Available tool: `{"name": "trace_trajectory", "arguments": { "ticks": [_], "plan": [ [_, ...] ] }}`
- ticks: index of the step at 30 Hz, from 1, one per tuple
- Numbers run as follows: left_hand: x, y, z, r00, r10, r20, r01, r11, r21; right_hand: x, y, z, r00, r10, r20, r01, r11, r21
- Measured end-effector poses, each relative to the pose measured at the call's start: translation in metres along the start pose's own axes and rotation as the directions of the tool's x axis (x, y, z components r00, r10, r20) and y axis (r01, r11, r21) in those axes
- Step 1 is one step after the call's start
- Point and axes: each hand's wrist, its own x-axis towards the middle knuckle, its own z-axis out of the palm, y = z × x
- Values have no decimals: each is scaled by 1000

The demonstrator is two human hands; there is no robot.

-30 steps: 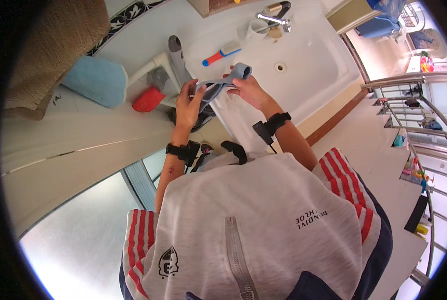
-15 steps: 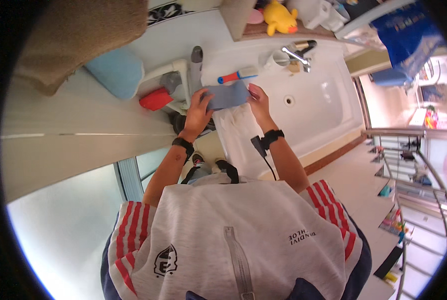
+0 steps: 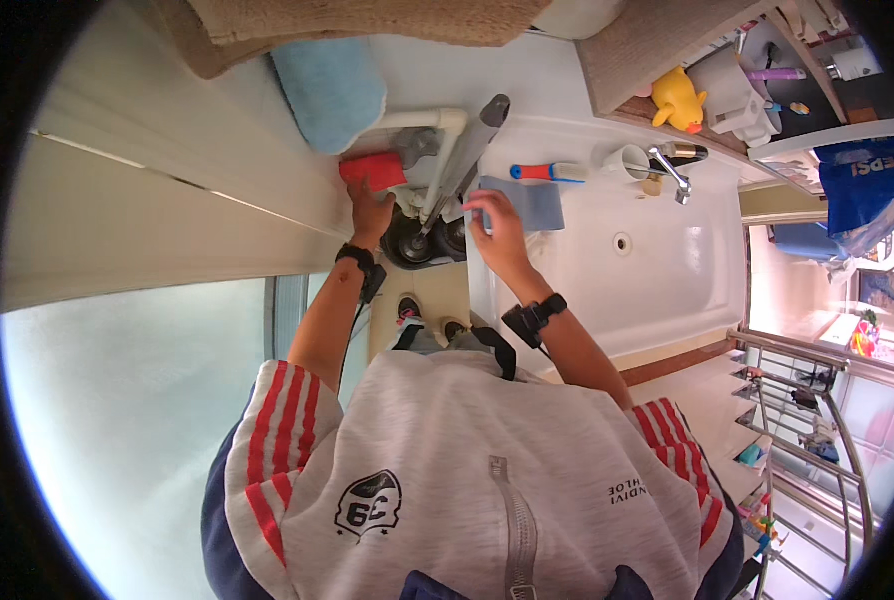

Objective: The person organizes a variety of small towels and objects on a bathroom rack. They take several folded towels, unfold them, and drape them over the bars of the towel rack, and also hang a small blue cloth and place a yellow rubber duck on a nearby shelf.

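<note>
My left hand [image 3: 370, 215] reaches low beside the wall, its stretched fingers at the lower edge of a red, soft-looking item [image 3: 379, 171]. The fingers appear to touch it; a firm grip is not visible. My right hand [image 3: 504, 235] is over the near left corner of the sink, fingers loosely bent and apart, with nothing visible in them. Partly behind that hand, a flat blue-grey cloth-like sheet [image 3: 537, 204] lies on the sink's rim. Between my hands leans a long grey pole-like handle [image 3: 472, 145], above a black object with round hollows [image 3: 410, 245].
A red-and-blue-handled brush [image 3: 545, 172] lies on the white sink [image 3: 657, 290], near a white cup [image 3: 625, 163] and a chrome faucet [image 3: 671, 172]. A light blue towel [image 3: 332, 95] hangs at the wall. A yellow toy duck [image 3: 678, 103] sits on the shelf.
Both hands held the blue-grey sheet earlier; now it lies on the sink rim. My left hand has moved left to the red item, and the view has shifted.
</note>
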Motion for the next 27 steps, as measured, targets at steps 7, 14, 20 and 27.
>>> {"name": "trace_trajectory", "arguments": {
  "ticks": [7, 14, 20, 27],
  "plan": [
    [41, -47, 11, 984, 113, 138, -84, 976, -201, 59, 26, 74, 931, 32, 364, 17, 991, -130],
    [34, -25, 8, 968, 238, 81, -226, 965, -132, 114, 65, 115, 857, 150, 494, 29, 941, -337],
    [30, -17, -4, 984, 149, 98, -141, 987, -82, 116, 77, 128, 821, 164, 547, 53, 932, -358],
    [30, -7, -13, 989, 62, 137, -48, 993, -103, 102, 51, 95, 826, 274, 493, -182, 957, -227]
  ]
}}
